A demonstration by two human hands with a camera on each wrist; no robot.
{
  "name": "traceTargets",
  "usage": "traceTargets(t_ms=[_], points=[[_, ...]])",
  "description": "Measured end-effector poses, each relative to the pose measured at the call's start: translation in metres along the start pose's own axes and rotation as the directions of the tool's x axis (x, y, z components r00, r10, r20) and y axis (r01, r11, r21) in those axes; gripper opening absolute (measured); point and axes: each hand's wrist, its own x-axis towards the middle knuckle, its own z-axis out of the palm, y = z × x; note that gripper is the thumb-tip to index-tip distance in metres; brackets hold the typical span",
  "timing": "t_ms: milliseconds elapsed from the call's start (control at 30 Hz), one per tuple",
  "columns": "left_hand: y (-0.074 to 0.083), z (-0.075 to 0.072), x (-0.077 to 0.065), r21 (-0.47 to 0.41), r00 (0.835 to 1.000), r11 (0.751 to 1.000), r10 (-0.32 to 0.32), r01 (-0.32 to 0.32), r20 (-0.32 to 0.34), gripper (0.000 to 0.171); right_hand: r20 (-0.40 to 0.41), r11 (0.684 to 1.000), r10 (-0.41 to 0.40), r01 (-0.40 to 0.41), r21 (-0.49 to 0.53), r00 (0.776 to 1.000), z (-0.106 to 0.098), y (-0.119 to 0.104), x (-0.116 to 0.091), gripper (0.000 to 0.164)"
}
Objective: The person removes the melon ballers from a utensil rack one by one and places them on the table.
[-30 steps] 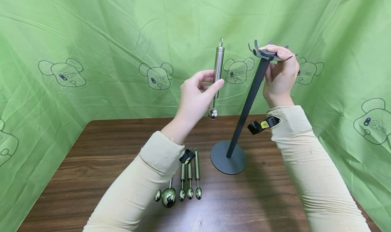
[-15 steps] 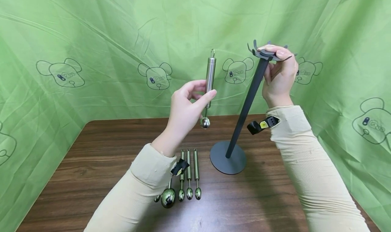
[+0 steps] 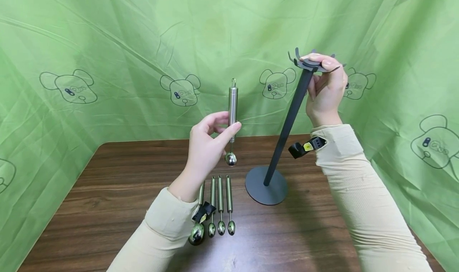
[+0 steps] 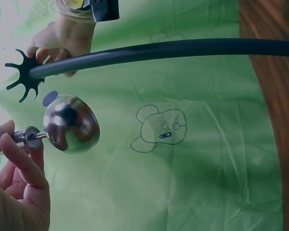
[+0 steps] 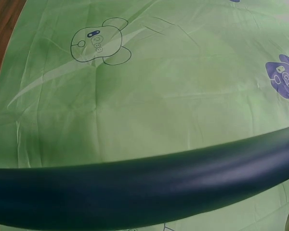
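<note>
Upright in my left hand (image 3: 208, 148) is a steel melon baller (image 3: 233, 98), pinched by its handle between thumb and fingers. Its hanging loop points up, and its round bowl (image 4: 72, 124) hangs below the fingers. My right hand (image 3: 328, 92) grips the hooked top (image 3: 305, 63) of a dark grey hanging stand, thumb beneath and fingers over it. Several bare hooks spread around that top. The stand's pole (image 3: 288, 124) rises from a round base (image 3: 263, 192) on the table; in the right wrist view, the pole (image 5: 144, 190) crosses low and the hand is out of sight.
Several similar steel scoops (image 3: 229, 196) lie side by side on the brown wooden table (image 3: 107, 208), left of the base. A larger-bowled one (image 3: 196, 234) is partly covered by my left wrist strap. Green printed cloth (image 3: 136, 37) hangs behind the table and at both sides.
My left hand has moved left and down with the melon baller, away from the stand's top. My right hand has stayed on the stand.
</note>
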Motion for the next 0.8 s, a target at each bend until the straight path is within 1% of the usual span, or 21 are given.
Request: traceTargets(t_ms=[233,467,600,800], points=[[-0.005,-0.004,-0.009,-0.02,0.999,1.0,-0.013,0.012,-0.029,0.029,0.002,1.0,-0.007,0.007,-0.006,1.0,0.0,-0.001,0.0,0.032],[-0.012,-0.008,-0.019,-0.054,0.998,0.997,-0.051,0.048,-0.047,0.03,-0.002,1.0,0.001,-0.001,-0.009,1.0,0.0,-0.001,0.0,0.033],[-0.019,-0.012,-0.024,-0.077,0.996,0.995,-0.064,0.059,-0.059,0.029,-0.01,1.0,0.005,-0.005,-0.011,1.0,0.0,0.0,0.0,0.033],[-0.03,-0.019,-0.031,-0.064,0.992,0.994,-0.098,0.093,-0.081,0.028,-0.002,1.0,0.005,-0.005,-0.015,1.0,0.001,0.001,0.0,0.033]])
